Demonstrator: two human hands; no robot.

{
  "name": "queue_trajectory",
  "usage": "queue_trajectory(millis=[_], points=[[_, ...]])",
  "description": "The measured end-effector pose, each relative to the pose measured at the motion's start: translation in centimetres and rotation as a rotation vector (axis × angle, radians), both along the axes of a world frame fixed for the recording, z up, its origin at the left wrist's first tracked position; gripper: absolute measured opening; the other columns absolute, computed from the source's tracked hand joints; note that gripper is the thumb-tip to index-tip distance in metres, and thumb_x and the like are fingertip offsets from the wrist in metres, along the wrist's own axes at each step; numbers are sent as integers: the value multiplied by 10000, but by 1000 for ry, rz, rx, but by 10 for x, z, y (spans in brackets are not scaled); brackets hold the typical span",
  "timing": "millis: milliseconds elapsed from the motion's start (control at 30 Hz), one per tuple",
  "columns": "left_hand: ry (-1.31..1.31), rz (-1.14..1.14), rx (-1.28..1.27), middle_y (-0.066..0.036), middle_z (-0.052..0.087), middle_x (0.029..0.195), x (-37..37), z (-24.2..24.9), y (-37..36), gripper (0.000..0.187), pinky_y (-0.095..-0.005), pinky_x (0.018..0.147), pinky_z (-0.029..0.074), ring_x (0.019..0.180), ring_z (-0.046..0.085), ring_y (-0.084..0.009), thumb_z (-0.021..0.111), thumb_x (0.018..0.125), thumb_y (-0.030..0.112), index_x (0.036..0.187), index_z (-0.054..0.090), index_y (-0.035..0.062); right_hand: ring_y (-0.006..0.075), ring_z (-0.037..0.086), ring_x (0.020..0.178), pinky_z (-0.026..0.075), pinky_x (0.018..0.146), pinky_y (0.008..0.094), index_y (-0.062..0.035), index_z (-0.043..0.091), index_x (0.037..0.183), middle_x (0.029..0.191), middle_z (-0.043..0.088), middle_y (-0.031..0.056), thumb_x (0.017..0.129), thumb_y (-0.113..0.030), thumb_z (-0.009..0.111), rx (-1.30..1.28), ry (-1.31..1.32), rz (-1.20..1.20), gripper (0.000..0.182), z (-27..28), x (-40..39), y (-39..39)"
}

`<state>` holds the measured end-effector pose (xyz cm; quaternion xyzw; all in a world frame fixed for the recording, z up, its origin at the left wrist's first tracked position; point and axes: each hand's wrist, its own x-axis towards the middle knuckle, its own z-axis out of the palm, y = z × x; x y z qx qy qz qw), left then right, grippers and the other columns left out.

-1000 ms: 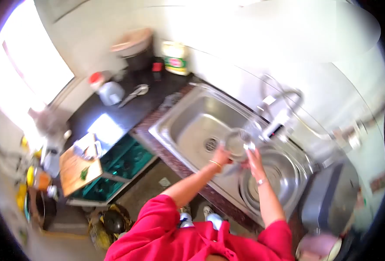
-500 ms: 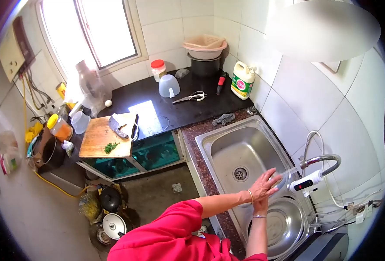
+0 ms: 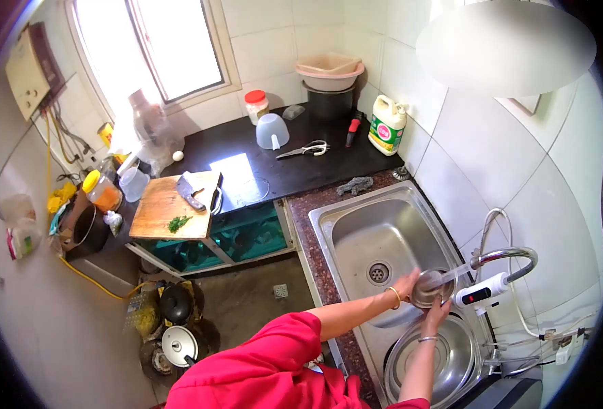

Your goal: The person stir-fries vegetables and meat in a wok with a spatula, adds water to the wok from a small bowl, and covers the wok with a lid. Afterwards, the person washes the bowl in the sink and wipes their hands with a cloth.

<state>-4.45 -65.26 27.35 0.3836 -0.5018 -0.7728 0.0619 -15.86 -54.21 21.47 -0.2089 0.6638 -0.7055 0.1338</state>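
Observation:
A small metal bowl [image 3: 427, 290] is held between both hands over the divider of the double sink [image 3: 383, 235]. My left hand [image 3: 405, 284], with a yellow bangle at its wrist, grips the bowl's left rim. My right hand [image 3: 438, 310], wearing a silvery bangle, holds the rim at the lower right. Water from the curved faucet [image 3: 509, 253] streams into the bowl. Beneath my right forearm, a large steel basin [image 3: 410, 354] sits in the near sink compartment.
A cutting board [image 3: 153, 206] with a cleaver [image 3: 191, 191] and chopped greens [image 3: 178, 223] lies on the counter at left. Scissors [image 3: 305, 149], a jug [image 3: 387, 126], a red-lidded jar [image 3: 256, 108] and stacked basins [image 3: 329, 73] stand farther back.
My hands have come apart from being together beside the faucet and now hold the bowl by its rim. Its opening now faces the water stream. The view has shifted slightly.

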Motion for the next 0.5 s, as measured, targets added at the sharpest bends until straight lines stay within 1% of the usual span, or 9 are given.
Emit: queue_trajectory(millis=[33, 67, 133, 167, 200, 267, 400, 433, 500], points=[[144, 125, -35, -143, 516, 1054, 7, 1, 3, 597, -351, 642, 491, 916, 517, -286, 386, 803, 485, 1207, 352, 47, 231, 494, 861, 377, 789, 326, 37, 441, 1055, 994, 516, 134, 766, -49, 463, 168, 231, 14, 303, 40, 17, 1], [287, 250, -71, -157, 497, 1068, 12, 3, 6, 634, -335, 640, 501, 824, 564, -273, 428, 797, 462, 1236, 287, 27, 231, 494, 861, 377, 789, 326, 37, 441, 1055, 994, 516, 134, 766, -49, 463, 175, 230, 28, 303, 37, 15, 3], [284, 172, -72, -157, 505, 1033, 17, 5, 8, 569, -327, 572, 505, 741, 574, -262, 454, 784, 345, 1222, 275, 28, 163, 501, 825, 452, 628, 290, 3, 422, 1093, 990, 500, 118, 784, -89, 440, 270, 226, 95, 323, 48, 16, 7], [285, 83, -81, -157, 513, 999, 19, 8, 7, 526, -319, 504, 508, 657, 584, -251, 480, 772, 229, 1209, 264, 30, 139, 503, 709, 445, 510, 248, 5, 442, 1031, 905, 508, 90, 788, -113, 438, 286, -99, 154, 270, 70, 23, 11], [287, -5, -89, -157, 521, 964, 21, 11, 7, 510, -311, 436, 512, 573, 594, -240, 505, 760, 112, 1195, 252, 32, 139, 503, 709, 445, 510, 248, 5, 442, 1031, 905, 508, 90, 788, -113, 438, 296, -97, 166, 270, 74, 22, 15], [280, 108, -118, -143, 547, 819, 19, 17, 9, 360, -282, 387, 494, 506, 583, -208, 452, 762, 85, 1101, 345, 29, 120, 494, 633, 399, 410, 214, -18, 449, 991, 844, 504, 66, 793, -122, 434, 195, -98, -98, 225, 73, 14, 28], [82, 75, 71, -113, 562, 643, 18, 19, 8, 224, -258, 350, 462, 427, 549, -168, 413, 753, 67, 960, 476, 10, 185, 497, 789, 432, 558, 230, 2, 453, 1029, 930, 490, 97, 814, -186, 450, 219, 234, -570, 285, 37, -61, 89], [8, -32, 232, -110, 566, 647, 6, -19, 5, 221, -245, 330, 442, 414, 538, -151, 405, 766, 93, 960, 487, 28, 185, 497, 789, 432, 558, 230, 2, 453, 1029, 930, 490, 97, 814, -186, 450, 214, 233, -572, 285, 40, -69, 90], [-63, -212, 515, -75, 564, 610, 5, -27, 6, 202, -190, 264, 344, 362, 466, -72, 364, 810, 181, 914, 518, 103, 213, 478, 880, 406, 714, 278, 10, 424, 1095, 980, 484, 116, 817, -133, 436, 283, 274, -397, 313, 52, -78, 95]])
